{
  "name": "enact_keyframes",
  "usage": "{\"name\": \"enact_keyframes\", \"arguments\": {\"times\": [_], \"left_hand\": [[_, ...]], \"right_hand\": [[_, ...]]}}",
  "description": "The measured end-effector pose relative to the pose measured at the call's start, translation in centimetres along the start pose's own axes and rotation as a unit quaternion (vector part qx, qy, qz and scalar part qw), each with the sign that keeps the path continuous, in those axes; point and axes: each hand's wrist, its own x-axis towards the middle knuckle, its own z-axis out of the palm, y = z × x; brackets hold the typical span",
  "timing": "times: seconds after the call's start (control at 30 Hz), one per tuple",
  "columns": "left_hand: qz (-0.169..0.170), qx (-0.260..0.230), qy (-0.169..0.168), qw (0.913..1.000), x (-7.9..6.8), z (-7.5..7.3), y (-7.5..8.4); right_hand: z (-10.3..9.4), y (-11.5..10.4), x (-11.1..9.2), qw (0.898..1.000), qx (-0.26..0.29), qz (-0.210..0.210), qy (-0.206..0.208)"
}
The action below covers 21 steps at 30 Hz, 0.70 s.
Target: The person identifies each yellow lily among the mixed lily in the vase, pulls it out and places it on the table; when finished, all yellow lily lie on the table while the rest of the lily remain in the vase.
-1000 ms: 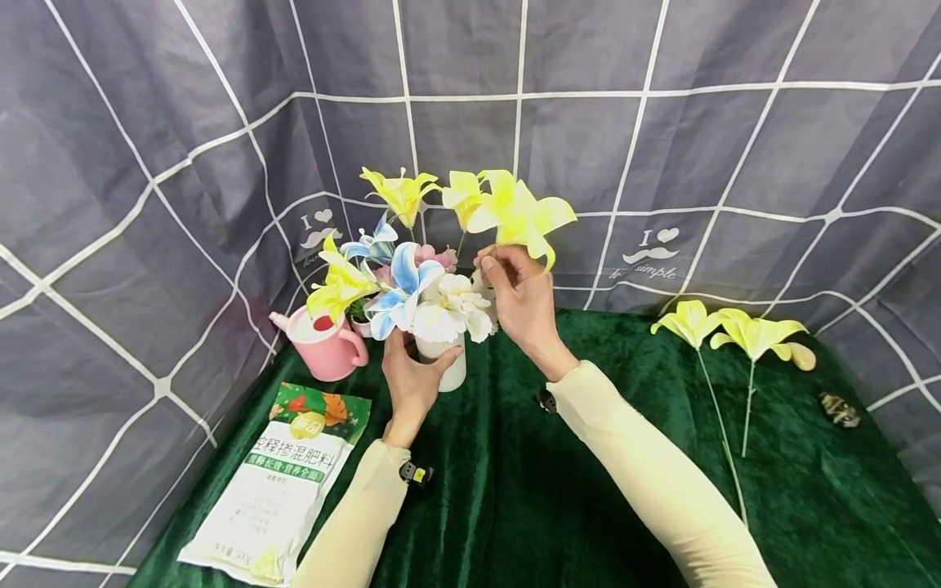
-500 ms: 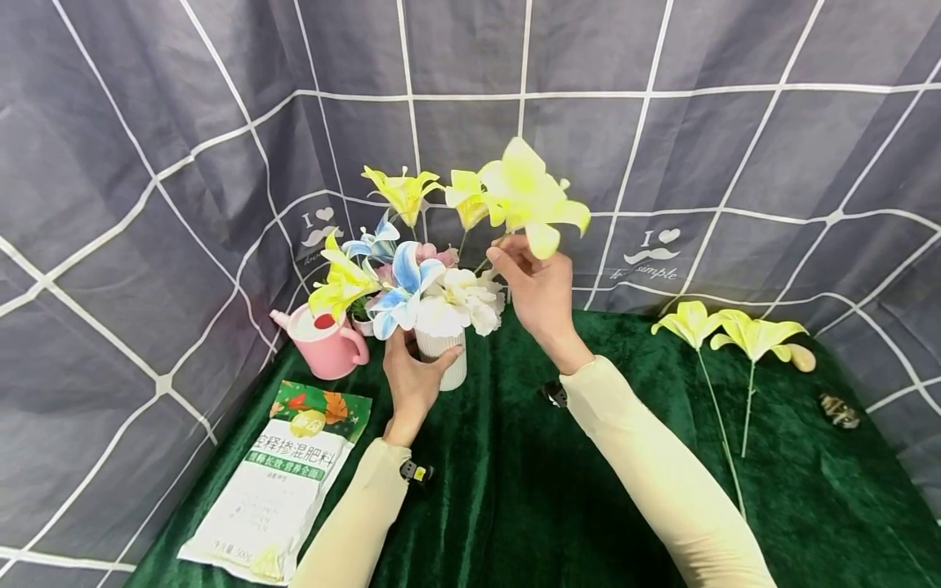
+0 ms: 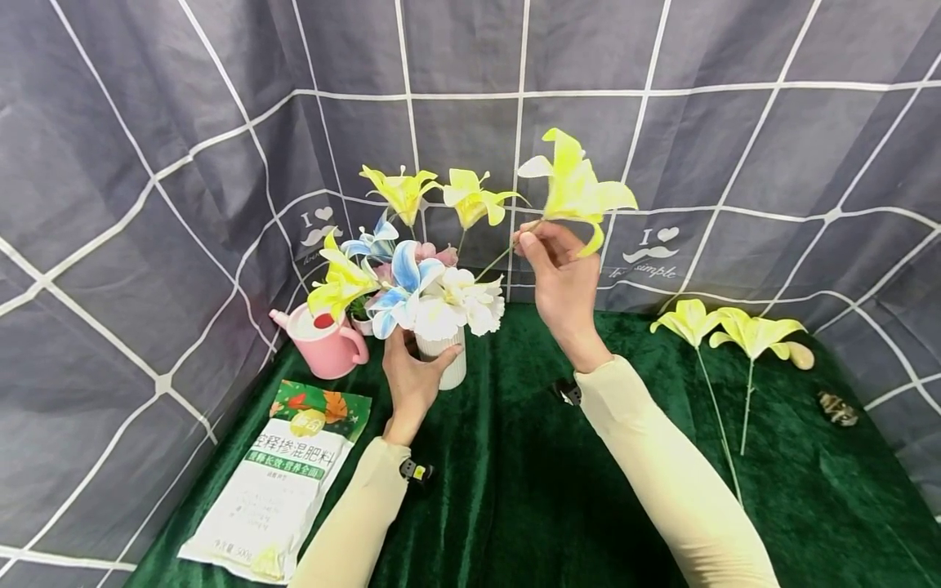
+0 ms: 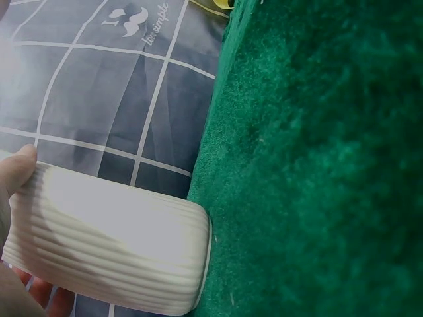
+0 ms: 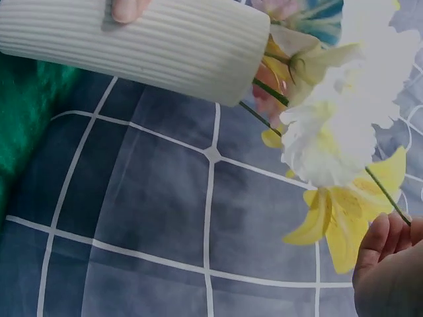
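Note:
A white ribbed vase (image 3: pixel 452 369) stands on the green cloth, filled with blue, white, pink and yellow artificial flowers. My left hand (image 3: pixel 413 382) grips its side, thumb toward the front; in the left wrist view the vase (image 4: pixel 119 238) stays on the cloth. Above and to the right, my right hand (image 3: pixel 564 282) pinches the stem of a yellow lily (image 3: pixel 577 184) close under its bloom. That stem slants down-left behind the white flowers (image 3: pixel 459 302). The right wrist view shows the green stem (image 5: pixel 386 193) running from the fingers behind white petals; its lower end is hidden.
Left of the vase stands a pink watering can (image 3: pixel 327 347), with a white fertilizer bag (image 3: pixel 275 482) in front of it. Two loose yellow lilies (image 3: pixel 757 333) lie on the right, near a pale egg-shaped object (image 3: pixel 801 356) and a small brown object (image 3: pixel 838 408). Gridded curtains (image 3: pixel 588 49) enclose the back and sides.
My right hand has moved right and slightly up with the yellow lily, baring more of its stem and leaving another lily behind it fully visible. My left hand stays on the vase.

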Motion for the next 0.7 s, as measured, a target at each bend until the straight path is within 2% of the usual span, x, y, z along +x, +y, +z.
{"name": "enact_keyframes", "arguments": {"times": [0.1,0.37,0.7], "left_hand": [[0.002,0.000,0.001,1.0000,0.0,0.0,0.1],[-0.007,0.002,-0.002,1.0000,0.0,-0.1,0.1],[-0.014,0.007,-0.006,0.9999,0.0,-0.2,0.2]], "right_hand": [[-0.5,-0.3,0.2,0.999,0.040,-0.019,0.023],[-2.0,-1.2,0.7,0.995,0.050,-0.039,0.071],[-4.3,-2.7,1.8,0.986,0.092,-0.050,0.129]]}}
